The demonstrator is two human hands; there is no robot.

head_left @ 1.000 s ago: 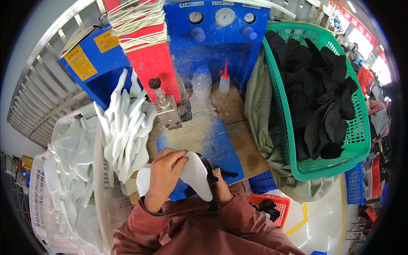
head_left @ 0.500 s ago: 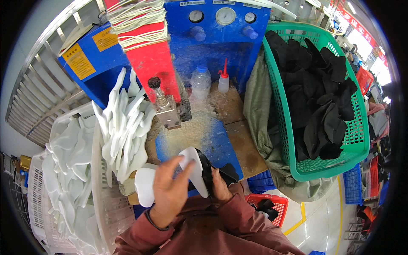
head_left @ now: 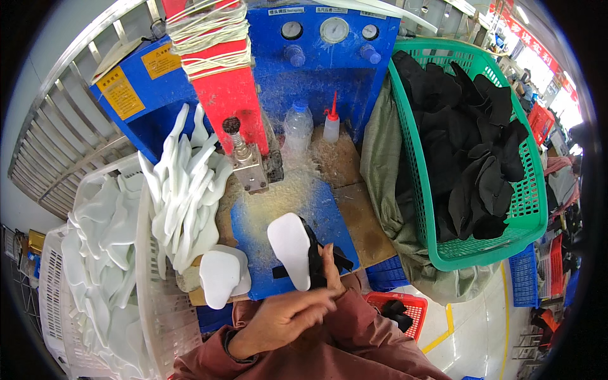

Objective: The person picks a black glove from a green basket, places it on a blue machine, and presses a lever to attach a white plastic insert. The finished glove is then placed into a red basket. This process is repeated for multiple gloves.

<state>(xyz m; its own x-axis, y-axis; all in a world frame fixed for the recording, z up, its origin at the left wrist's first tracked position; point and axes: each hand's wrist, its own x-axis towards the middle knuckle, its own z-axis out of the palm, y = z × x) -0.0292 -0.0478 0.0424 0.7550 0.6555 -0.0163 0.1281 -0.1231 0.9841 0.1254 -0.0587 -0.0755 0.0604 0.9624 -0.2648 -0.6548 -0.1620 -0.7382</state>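
Observation:
A white foot-shaped pad (head_left: 288, 244) lies face up against a black fabric piece (head_left: 315, 253) over the blue work plate. My right hand (head_left: 331, 271) grips the black piece along its right edge, thumb up; its other fingers are hidden. Black flaps stick out on either side below the pad. Nearer to me, my left hand (head_left: 285, 320) holds nothing. Its fingers stretch to the right, slightly blurred, by my right wrist. Two more white pads (head_left: 218, 277) rest, overlapping, left of the plate (head_left: 329, 212).
Above the plate hangs a metal press head (head_left: 252, 171) on a red arm. Behind stand a clear bottle (head_left: 298, 130) and a red-tipped squeeze bottle (head_left: 331, 126). White pads fill a white basket (head_left: 149, 253) and a pile (head_left: 187, 196) at left; a green basket (head_left: 437, 244) holds black pieces.
My left hand has come off the white pad and moved down toward me, beside my right wrist. The pad now faces up more squarely; my right hand keeps its grip on the black piece.

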